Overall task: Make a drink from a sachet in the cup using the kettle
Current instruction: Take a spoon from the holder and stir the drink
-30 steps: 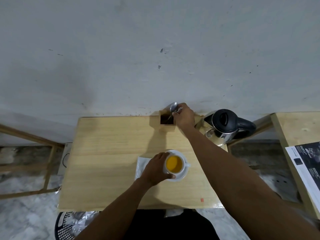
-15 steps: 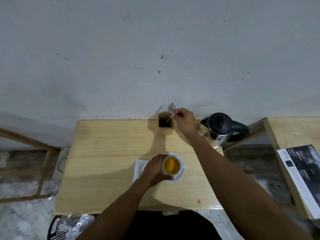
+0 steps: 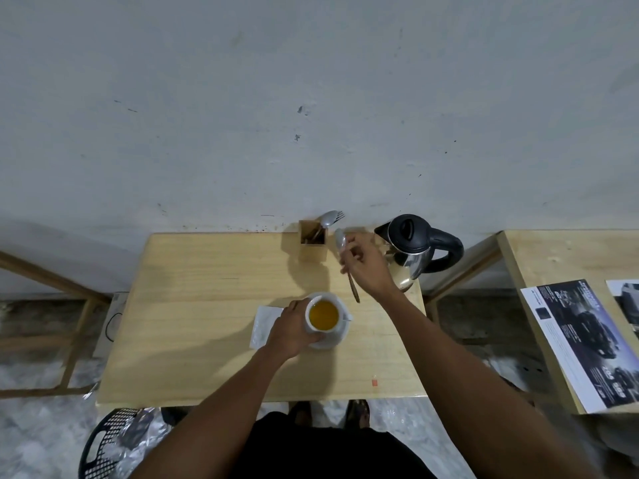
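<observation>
Spoon in hand, cup steadied for stirring.

The left hand (image 3: 288, 331) wraps the cup (image 3: 323, 314) of orange drink at table centre, likely to brace it; the right hand (image 3: 363, 267) pinches a spoon (image 3: 345, 262). At twelve o'clock a wooden holder (image 3: 313, 238) keeps cutlery; kettle (image 3: 416, 247) at two.

The surface (image 3: 193, 305) is pale wood, matt, with a fine straight grain. The cup (image 3: 323, 314) and its saucer (image 3: 337, 337) look like glossy white ceramic. The kettle (image 3: 413, 250) has a mirror-bright metal body under a black plastic lid and handle with a dull sheen. The spoon (image 3: 340, 240) has a shiny metal bowl and a brown, wood-like handle. The holder (image 3: 312, 242) at the far edge is matt wood. The sachet (image 3: 264, 321) is whitish with a slight sheen
</observation>
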